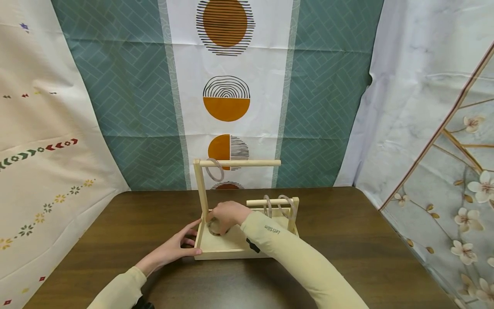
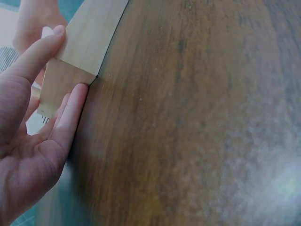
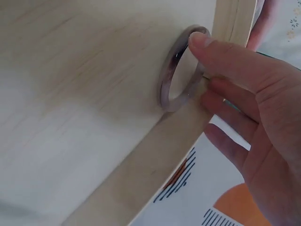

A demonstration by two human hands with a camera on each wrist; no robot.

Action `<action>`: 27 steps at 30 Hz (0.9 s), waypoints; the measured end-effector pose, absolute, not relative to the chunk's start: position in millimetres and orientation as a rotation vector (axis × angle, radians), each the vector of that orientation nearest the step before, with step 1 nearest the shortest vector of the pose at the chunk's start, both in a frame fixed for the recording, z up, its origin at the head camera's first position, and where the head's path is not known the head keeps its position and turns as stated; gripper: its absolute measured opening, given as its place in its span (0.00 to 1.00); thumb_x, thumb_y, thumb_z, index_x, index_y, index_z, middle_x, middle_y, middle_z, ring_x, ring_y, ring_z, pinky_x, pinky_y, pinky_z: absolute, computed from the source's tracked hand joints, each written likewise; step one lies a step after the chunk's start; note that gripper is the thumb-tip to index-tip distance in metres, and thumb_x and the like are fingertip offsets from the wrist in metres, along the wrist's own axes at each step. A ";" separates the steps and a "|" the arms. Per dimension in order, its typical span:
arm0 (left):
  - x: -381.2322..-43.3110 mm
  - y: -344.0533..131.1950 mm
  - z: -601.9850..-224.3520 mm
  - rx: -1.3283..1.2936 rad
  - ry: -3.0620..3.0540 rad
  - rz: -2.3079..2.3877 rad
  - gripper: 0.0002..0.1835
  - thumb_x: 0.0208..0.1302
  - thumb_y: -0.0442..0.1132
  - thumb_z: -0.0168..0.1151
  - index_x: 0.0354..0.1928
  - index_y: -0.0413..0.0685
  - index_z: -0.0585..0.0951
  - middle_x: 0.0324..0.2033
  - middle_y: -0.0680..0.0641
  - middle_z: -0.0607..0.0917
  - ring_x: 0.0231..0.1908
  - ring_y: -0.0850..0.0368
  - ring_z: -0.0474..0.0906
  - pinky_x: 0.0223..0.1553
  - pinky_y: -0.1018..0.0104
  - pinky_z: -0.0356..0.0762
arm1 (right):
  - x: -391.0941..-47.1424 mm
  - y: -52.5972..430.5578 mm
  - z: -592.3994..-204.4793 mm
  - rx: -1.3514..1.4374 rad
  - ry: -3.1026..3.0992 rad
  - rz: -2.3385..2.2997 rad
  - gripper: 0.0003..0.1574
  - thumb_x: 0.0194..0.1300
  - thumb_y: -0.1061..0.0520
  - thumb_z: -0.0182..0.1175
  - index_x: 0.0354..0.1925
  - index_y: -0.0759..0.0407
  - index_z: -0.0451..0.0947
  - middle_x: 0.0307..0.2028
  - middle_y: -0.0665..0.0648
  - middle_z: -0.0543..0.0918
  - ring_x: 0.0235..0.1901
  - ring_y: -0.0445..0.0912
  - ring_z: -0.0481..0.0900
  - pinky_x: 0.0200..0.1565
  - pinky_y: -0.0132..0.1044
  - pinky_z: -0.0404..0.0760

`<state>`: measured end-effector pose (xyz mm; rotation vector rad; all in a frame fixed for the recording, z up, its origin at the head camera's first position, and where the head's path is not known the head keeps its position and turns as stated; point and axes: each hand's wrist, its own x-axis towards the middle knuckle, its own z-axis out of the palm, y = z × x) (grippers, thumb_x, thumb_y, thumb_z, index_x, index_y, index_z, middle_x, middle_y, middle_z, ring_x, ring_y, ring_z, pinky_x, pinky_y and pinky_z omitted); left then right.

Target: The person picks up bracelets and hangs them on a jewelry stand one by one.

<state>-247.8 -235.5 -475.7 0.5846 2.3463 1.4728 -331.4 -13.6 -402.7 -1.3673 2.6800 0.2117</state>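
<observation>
A light wooden jewelry stand (image 1: 216, 256) has a shallow tray base, a tall bar at left and a lower bar at right. My right hand (image 1: 227, 213) pinches a translucent, brownish bangle (image 3: 165, 89) between thumb and fingers. The bangle is tilted on edge near the tray's back left corner, its far part hidden by the fingertips. My left hand (image 1: 173, 248) holds the tray's front left corner, thumb on the front wall (image 2: 91, 37), fingers along the left side. One bangle (image 1: 221, 175) hangs from the tall bar (image 1: 247, 163).
Two more bangles, one clear ring (image 1: 268, 206) and another (image 1: 292, 208), hang on the low bar (image 1: 254, 202). The stand sits on a dark brown wooden table (image 1: 135, 223). A patterned cloth (image 1: 135, 86) hangs behind the table, with printed cloths at both sides.
</observation>
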 end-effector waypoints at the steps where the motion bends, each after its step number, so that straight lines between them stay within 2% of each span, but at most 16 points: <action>1: -247.9 -235.3 -475.7 0.583 2.348 1.471 0.51 0.63 0.42 0.69 0.79 0.53 0.47 0.64 0.30 0.65 0.53 0.48 0.76 0.46 0.68 0.78 | -332.0 -13.3 -404.5 -1.347 2.684 0.210 0.35 0.49 0.51 0.76 0.57 0.38 0.80 0.47 0.43 0.86 0.38 0.37 0.78 0.43 0.31 0.77; 7: -247.8 -234.3 -474.7 0.565 2.356 1.450 0.51 0.63 0.43 0.69 0.79 0.54 0.46 0.65 0.30 0.65 0.54 0.48 0.76 0.47 0.66 0.78 | -332.5 -8.4 -413.5 -1.311 2.689 0.172 0.38 0.46 0.54 0.78 0.58 0.37 0.80 0.47 0.45 0.86 0.41 0.38 0.78 0.45 0.31 0.77; 15: -246.8 -233.4 -473.0 0.554 2.364 1.443 0.51 0.63 0.44 0.69 0.79 0.54 0.47 0.65 0.31 0.65 0.54 0.47 0.75 0.47 0.66 0.78 | -335.2 -3.8 -413.6 -1.307 2.645 0.214 0.46 0.45 0.58 0.80 0.62 0.36 0.77 0.53 0.44 0.84 0.48 0.38 0.80 0.51 0.30 0.77; 22: -246.4 -233.3 -473.7 0.539 2.375 1.430 0.51 0.62 0.44 0.69 0.79 0.53 0.47 0.64 0.31 0.66 0.55 0.47 0.75 0.48 0.65 0.77 | -334.2 -5.5 -413.3 -1.328 2.662 0.255 0.43 0.44 0.55 0.80 0.59 0.33 0.79 0.50 0.41 0.85 0.44 0.37 0.78 0.49 0.30 0.77; 27: -246.1 -233.5 -472.9 0.548 2.386 1.432 0.50 0.63 0.44 0.69 0.79 0.53 0.47 0.64 0.30 0.65 0.54 0.47 0.75 0.47 0.67 0.78 | -330.2 -7.8 -411.4 -1.394 2.628 0.273 0.43 0.43 0.56 0.81 0.59 0.35 0.80 0.51 0.43 0.84 0.49 0.38 0.80 0.54 0.31 0.77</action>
